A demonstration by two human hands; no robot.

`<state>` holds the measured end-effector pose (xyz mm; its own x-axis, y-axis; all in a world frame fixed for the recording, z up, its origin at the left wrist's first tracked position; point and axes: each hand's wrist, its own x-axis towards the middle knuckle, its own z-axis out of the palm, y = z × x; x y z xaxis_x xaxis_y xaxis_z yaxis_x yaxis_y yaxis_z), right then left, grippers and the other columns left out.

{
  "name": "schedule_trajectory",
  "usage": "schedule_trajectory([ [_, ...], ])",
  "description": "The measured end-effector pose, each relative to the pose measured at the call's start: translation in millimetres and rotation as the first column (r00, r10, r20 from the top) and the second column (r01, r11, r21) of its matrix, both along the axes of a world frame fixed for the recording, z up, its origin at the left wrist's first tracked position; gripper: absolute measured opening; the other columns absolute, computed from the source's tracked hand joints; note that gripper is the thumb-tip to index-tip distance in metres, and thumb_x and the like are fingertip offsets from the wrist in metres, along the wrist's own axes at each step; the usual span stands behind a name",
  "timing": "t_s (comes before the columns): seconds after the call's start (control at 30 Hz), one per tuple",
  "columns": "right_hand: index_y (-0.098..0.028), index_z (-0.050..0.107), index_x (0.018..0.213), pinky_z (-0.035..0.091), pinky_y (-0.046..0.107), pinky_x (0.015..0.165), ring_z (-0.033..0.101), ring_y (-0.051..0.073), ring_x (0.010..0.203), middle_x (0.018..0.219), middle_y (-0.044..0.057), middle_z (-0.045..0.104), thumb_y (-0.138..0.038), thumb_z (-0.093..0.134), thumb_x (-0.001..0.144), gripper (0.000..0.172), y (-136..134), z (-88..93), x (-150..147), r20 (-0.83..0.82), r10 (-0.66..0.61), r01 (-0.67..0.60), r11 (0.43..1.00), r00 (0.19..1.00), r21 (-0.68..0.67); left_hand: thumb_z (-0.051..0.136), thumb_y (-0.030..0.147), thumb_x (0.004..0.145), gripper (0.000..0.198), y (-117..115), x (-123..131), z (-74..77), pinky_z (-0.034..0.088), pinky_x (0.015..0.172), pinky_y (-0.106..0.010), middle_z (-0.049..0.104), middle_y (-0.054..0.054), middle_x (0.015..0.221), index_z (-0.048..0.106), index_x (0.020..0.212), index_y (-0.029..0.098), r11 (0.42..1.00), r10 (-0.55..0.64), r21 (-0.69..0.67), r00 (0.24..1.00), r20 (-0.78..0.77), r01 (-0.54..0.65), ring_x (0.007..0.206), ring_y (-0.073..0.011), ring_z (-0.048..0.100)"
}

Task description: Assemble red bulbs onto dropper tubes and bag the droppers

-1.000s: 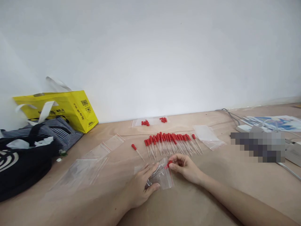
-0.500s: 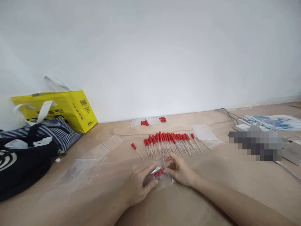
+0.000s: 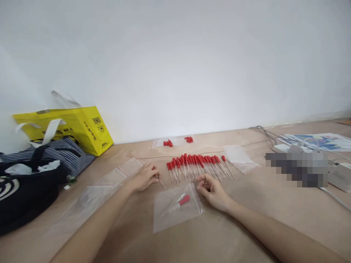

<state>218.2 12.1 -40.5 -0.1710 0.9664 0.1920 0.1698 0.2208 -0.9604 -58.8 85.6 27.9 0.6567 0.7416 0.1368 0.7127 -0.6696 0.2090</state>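
Observation:
A clear zip bag (image 3: 167, 215) lies flat on the table in front of me, with one red-bulbed dropper (image 3: 184, 199) inside. Left of the row, my left hand (image 3: 148, 177) is closed on a single dropper (image 3: 162, 183); its thin clear stem shows below the fingers, while the bulb is mostly covered. Beside the bag's sealing edge, my right hand (image 3: 211, 190) has its fingers curled together, and whether they pinch the bag's edge is hidden. Just beyond both hands runs a row of droppers (image 3: 196, 160), red bulbs pointing away from me.
Other clear bags (image 3: 95, 197) lie at left, another bag (image 3: 241, 159) at right. Red bulbs (image 3: 168, 143) rest on a bag by the wall. A yellow bag (image 3: 93, 128) and dark bag (image 3: 33, 197) stand left. Papers (image 3: 323, 142) and cables (image 3: 264, 131) lie right.
My left hand has left the zip bag and moved away and left to the lone dropper, which it now grips. The bag lies flatter, and my right hand has shifted slightly right.

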Motion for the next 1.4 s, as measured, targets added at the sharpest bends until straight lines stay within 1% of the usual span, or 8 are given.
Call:
schedule_trajectory([
  [0.3, -0.017, 0.051, 0.086, 0.037, 0.022, 0.05, 0.045, 0.009, 0.053, 0.063, -0.002, 0.05, -0.029, 0.051, 0.074, 0.016, -1, 2.3, -2, 0.065, -0.1, 0.095, 0.993, 0.993, 0.073, 0.031, 0.027, 0.085, 0.017, -20, 10, -6.6, 0.041, 0.063, -0.029, 0.051, -0.001, 0.071, 0.045, 0.081, 0.018, 0.981, 0.178, 0.023, 0.936, 0.304, -0.194, 0.065, -0.0157, 0.05],
  [0.33, -0.017, 0.052, 0.085, 0.038, 0.023, 0.052, 0.046, 0.01, 0.055, 0.064, -0.001, 0.051, -0.03, 0.052, 0.074, 0.016, -2, 4.5, -2, 0.085, -0.11, 0.102, 0.99, 0.99, 0.1, 0.029, 0.029, 0.086, 0.018, -26, 19, -7.8, 0.041, 0.061, -0.027, 0.051, 0.0, 0.071, 0.043, 0.086, 0.018, 0.972, 0.213, 0.011, 0.901, 0.379, -0.235, 0.062, -0.0141, 0.051],
  [0.43, -0.018, 0.057, 0.091, 0.043, 0.026, 0.063, 0.051, 0.013, 0.068, 0.077, 0.003, 0.057, -0.036, 0.053, 0.075, 0.025, -5, 12.8, -4, 0.094, -0.07, 0.056, 0.987, 0.993, 0.149, 0.042, 0.037, 0.08, 0.02, -47, 55, -10.1, 0.044, 0.06, -0.025, 0.054, 0.0, 0.077, 0.044, 0.086, 0.018, 0.949, 0.311, -0.278, 0.557, 0.77, -0.146, 0.059, -0.0112, 0.054],
  [0.6, -0.018, 0.054, 0.109, 0.046, 0.028, 0.064, 0.056, 0.013, 0.065, 0.081, 0.004, 0.063, -0.045, 0.044, 0.081, 0.04, -15, 24.8, -9, -0.075, 0.176, -0.176, 0.984, 0.981, 0.008, 0.055, 0.04, 0.073, 0.025, -74, 106, -19.9, 0.047, 0.062, -0.025, 0.059, -0.002, 0.076, 0.047, 0.077, 0.017, 0.862, 0.406, -0.486, 0.377, 0.833, 0.146, 0.064, -0.012, 0.057],
  [0.73, -0.019, 0.061, 0.099, 0.046, 0.03, 0.071, 0.058, 0.016, 0.075, 0.083, 0.004, 0.065, -0.043, 0.045, 0.081, 0.035, -16, 30.6, -7, 0.027, 0.261, -0.262, 0.961, 0.965, 0.086, 0.052, 0.041, 0.076, 0.024, -78, 108, -29.1, 0.049, 0.063, -0.027, 0.062, -0.004, 0.078, 0.052, 0.079, 0.016, 0.861, 0.38, -0.489, 0.461, 0.801, 0.14, 0.066, -0.0144, 0.059],
  [0.87, -0.018, 0.064, 0.09, 0.044, 0.03, 0.073, 0.057, 0.018, 0.08, 0.086, 0.006, 0.065, -0.038, 0.045, 0.081, 0.028, -4, 38.3, 23, 0.26, 0.096, -0.147, 0.972, 0.961, 0.185, 0.054, 0.038, 0.076, 0.034, -82, 76, -26.2, 0.042, 0.086, -0.038, 0.059, -0.008, 0.106, 0.054, 0.105, 0.02, 0.971, 0.15, -0.237, 0.803, 0.577, -0.011, 0.098, -0.0229, 0.053],
  [0.97, -0.021, 0.064, 0.085, 0.042, 0.028, 0.068, 0.056, 0.017, 0.074, 0.08, 0.003, 0.064, -0.036, 0.046, 0.081, 0.024, 7, 46.9, 58, 0.432, 0.074, -0.179, 0.962, 0.899, 0.208, 0.057, 0.041, 0.073, 0.056, -90, 46, -22.1, 0.028, 0.098, -0.047, 0.045, -0.007, 0.127, 0.04, 0.124, 0.024, 0.994, 0.023, -0.106, 0.946, 0.324, 0.012, 0.119, -0.027, 0.035],
  [1.4, -0.024, 0.066, 0.082, 0.037, 0.032, 0.072, 0.054, 0.019, 0.073, 0.076, 0.005, 0.063, -0.032, 0.044, 0.082, 0.024, 14, 56.8, 95, 0.691, 0.065, -0.314, 0.919, 0.72, 0.24, 0.05, 0.04, 0.077, 0.064, -101, 22, -41.4, 0.026, 0.1, -0.047, 0.036, -0.003, 0.135, 0.02, 0.133, 0.032, 0.977, 0.069, -0.211, 0.987, 0.144, -0.037, 0.121, -0.0272, 0.032],
])
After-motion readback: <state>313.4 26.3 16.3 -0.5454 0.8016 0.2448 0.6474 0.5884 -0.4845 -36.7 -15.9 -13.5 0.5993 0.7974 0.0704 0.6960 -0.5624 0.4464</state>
